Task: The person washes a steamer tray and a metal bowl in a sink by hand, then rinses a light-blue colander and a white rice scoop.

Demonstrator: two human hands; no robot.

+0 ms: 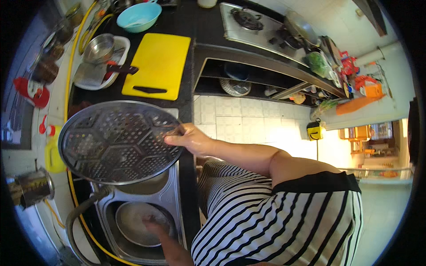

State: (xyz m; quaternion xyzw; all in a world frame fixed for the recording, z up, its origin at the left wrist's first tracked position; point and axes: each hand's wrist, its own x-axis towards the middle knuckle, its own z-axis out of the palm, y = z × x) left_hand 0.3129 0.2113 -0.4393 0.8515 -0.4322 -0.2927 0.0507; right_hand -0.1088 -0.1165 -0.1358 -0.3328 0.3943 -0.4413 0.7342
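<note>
My right hand [190, 139] grips the rim of a large round perforated metal colander [121, 154], thumb on its inner side. Tilted, the colander hangs above one bowl of the stainless-steel sink [171, 189] and hides most of it. My left hand [154, 223], blurred, is over or inside a round metal pan [133, 229] in the other sink bowl. Whether its fingers hold anything cannot be made out. A curved dark faucet [75, 212] rises at the sink's far side, its upper end behind or beside the colander.
A yellow cutting board [161, 63] lies on the black counter, beside a white basket [124, 50] bearing a cleaver [95, 73] and a metal bowl [100, 48]. A turquoise basin [139, 16] sits farther along. A yellow hose [70, 73] runs along the wall. The gas stove [263, 31] is at the side.
</note>
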